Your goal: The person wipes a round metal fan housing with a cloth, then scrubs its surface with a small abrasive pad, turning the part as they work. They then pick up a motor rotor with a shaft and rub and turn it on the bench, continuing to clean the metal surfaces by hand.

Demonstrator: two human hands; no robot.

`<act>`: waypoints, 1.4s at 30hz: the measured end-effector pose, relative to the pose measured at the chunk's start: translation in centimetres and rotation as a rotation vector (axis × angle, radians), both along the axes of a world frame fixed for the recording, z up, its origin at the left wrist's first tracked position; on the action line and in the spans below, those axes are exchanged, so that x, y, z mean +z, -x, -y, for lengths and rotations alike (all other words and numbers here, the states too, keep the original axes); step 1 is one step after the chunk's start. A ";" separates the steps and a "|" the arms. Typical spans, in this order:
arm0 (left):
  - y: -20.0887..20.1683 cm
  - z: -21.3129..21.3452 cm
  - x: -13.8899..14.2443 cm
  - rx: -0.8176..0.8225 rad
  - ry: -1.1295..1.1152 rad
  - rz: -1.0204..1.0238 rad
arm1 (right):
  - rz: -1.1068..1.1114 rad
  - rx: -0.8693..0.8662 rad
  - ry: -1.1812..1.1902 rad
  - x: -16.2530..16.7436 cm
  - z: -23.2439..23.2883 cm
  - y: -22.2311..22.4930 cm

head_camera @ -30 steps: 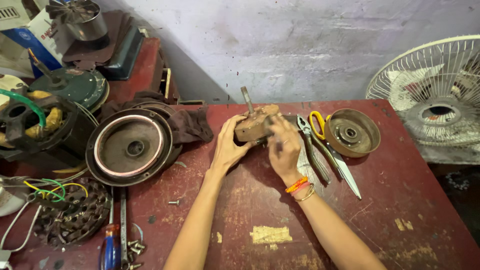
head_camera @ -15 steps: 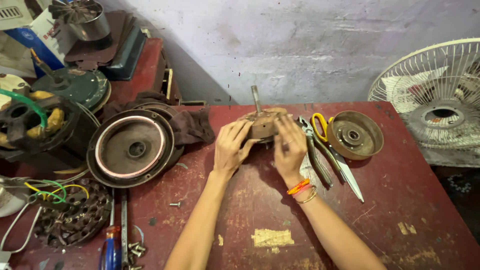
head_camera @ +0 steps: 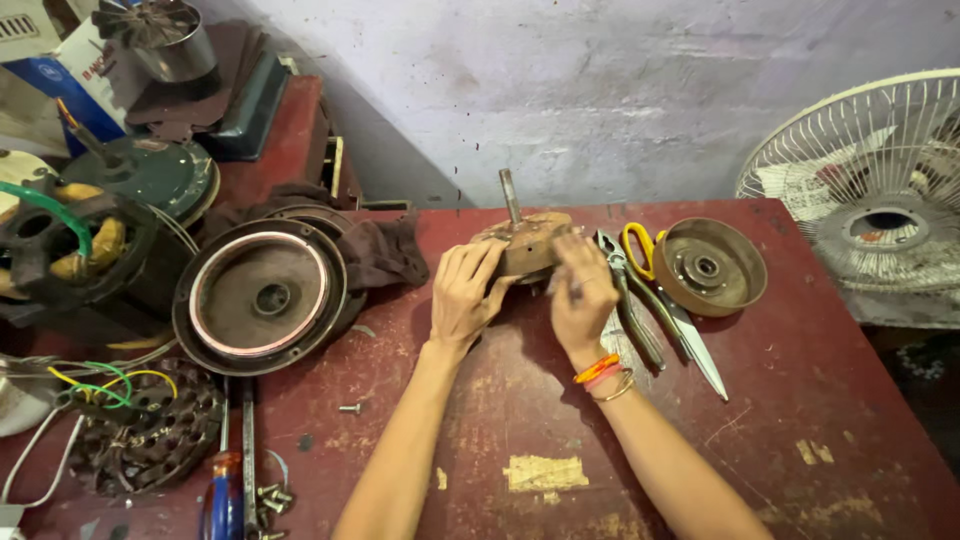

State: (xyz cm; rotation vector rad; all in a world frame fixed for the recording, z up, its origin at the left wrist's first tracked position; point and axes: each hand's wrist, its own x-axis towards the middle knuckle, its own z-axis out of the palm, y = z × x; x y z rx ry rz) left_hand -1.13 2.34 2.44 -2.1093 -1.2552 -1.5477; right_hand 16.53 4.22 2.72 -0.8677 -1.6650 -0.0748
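Left hand (head_camera: 466, 292) and right hand (head_camera: 581, 292) both clasp a rusty round motor part (head_camera: 527, 243), fingers curled on its near edge; its shaft stands tilted upward. It rests on the worn red table (head_camera: 800, 400), toward the far edge, centre. Left of it: large round housing (head_camera: 262, 297) with a dark cloth (head_camera: 385, 250) against it. Right: brown cup-shaped cover (head_camera: 708, 266), pliers (head_camera: 628, 300), yellow-handled scissors (head_camera: 665, 300) just beside the right hand. A small screw (head_camera: 349, 408) lies apart, near the left forearm.
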 end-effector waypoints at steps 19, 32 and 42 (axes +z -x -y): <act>-0.2 0.2 0.6 -0.009 0.018 0.033 | -0.104 0.025 0.104 0.0 0.0 -0.2; -0.3 0.3 0.6 0.016 0.021 0.049 | 0.104 0.117 -0.092 -1.6 -1.1 0.1; -0.3 0.3 0.6 0.006 0.030 0.049 | 0.139 0.084 -0.089 -0.3 -0.2 0.0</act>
